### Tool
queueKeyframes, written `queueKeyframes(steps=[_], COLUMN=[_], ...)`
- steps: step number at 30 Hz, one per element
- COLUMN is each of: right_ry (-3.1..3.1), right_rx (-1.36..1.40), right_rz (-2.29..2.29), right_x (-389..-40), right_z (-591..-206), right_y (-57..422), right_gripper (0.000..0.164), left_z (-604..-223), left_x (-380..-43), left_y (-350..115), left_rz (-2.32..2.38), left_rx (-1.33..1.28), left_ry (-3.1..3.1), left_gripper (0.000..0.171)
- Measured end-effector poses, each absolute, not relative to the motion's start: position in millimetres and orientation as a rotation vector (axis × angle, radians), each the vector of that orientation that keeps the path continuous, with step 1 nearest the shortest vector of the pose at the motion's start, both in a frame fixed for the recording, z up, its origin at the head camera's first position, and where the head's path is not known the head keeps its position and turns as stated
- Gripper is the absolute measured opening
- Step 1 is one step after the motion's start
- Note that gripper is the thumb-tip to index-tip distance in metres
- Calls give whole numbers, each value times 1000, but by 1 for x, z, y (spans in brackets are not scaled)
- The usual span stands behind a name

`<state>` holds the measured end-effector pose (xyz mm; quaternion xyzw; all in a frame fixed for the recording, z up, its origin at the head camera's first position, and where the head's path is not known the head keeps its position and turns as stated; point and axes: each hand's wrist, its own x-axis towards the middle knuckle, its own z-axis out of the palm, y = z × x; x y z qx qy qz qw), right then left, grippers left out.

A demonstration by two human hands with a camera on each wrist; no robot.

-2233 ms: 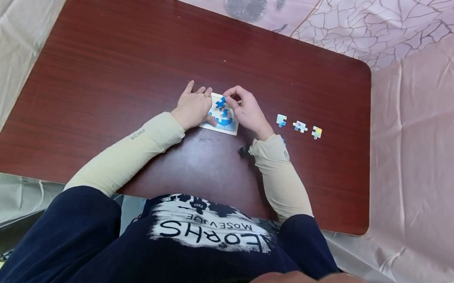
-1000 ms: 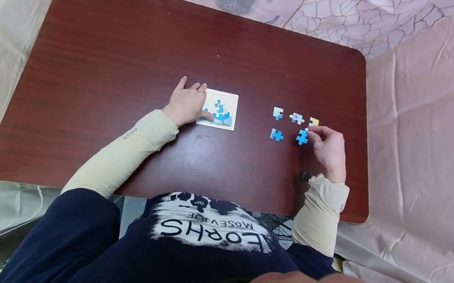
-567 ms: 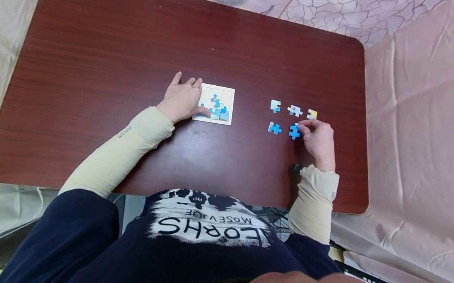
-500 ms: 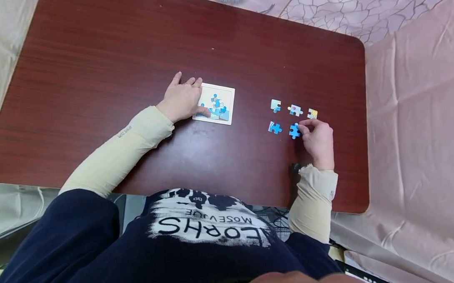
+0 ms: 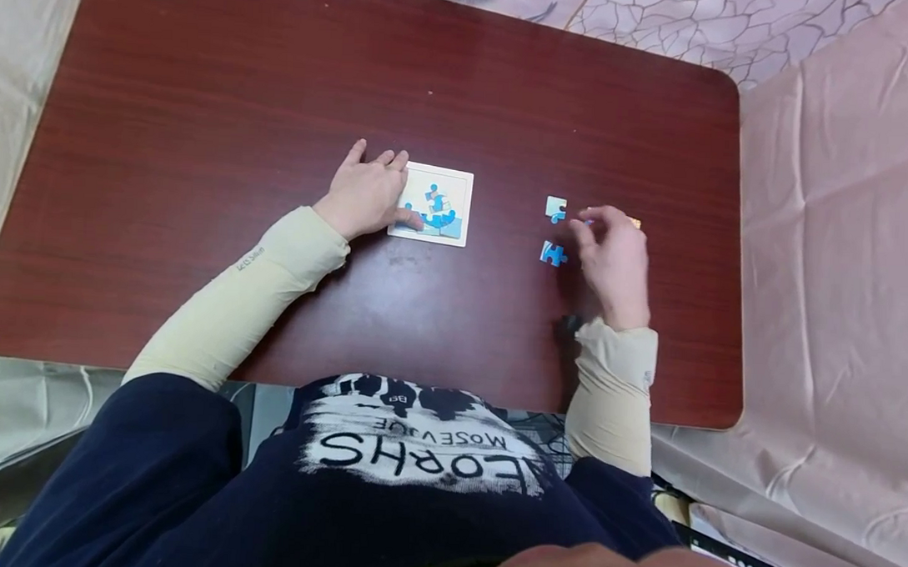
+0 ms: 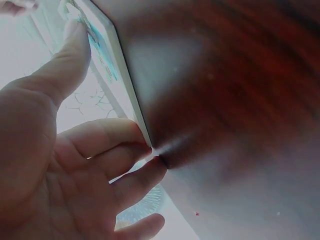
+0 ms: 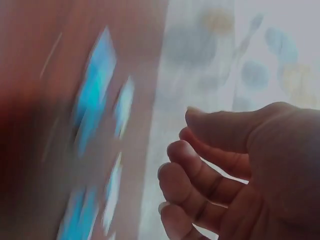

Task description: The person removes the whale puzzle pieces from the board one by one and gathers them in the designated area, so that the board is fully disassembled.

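In the head view my left hand (image 5: 365, 190) rests over the left side of a small framed jigsaw puzzle (image 5: 457, 196). Its thumb lies across the blue picture; in the left wrist view the straight thumb (image 6: 70, 60) is over the board and the fingers (image 6: 135, 187) lie along its edge, spread. To the right, my right hand (image 5: 612, 260) is above the loose jigsaw pieces, holding nothing, its fingers loosely bent with the thumb apart in the right wrist view. A blue jigsaw piece (image 7: 80, 215) lies on the table below it, hidden by the hand in the head view.
A pale jigsaw piece (image 5: 555, 208) and a blue-and-white one (image 5: 553, 254) lie left of the right hand. A yellow piece (image 5: 636, 223) peeks out behind it. The brown table (image 5: 243, 76) has pale curtains (image 5: 838, 247) around it.
The right hand has gone from the puzzle board to the loose pieces, set a blue piece down among them, and let go, moving slightly left and away. The left hand has stayed on the board.
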<state>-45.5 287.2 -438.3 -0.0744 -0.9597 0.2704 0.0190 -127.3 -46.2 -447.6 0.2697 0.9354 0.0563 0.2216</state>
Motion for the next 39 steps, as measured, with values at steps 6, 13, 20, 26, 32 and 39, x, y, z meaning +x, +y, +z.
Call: queueKeyframes(steps=[6,13,20,26,32,39], right_ry=[-3144,-3244,-3320,-3337,-3349,-3317], right_rx=[279,527,536,520,494,518], right_rz=[825,714,673,663,673,690], right_x=[-67,-95,-107,-108,-108,-111], right_z=[-430,-437,-450,-454,-457,-459], right_y=[208,164,156,154,153,153], right_gripper=[31,38,42,41,40,37], left_z=[-447,-449,-450,-448,-448,-447], left_x=[-128,-129,-130,-129,-128,-127], left_y=[-49,-50,-51,-51,-50,-50], left_rz=[157,150,133,126,133,146], left_rx=[751,775,786,779,778,778], left_ry=[2573,2558,2565,2563,2567,2582], left_gripper=[95,95,94,95,93,92])
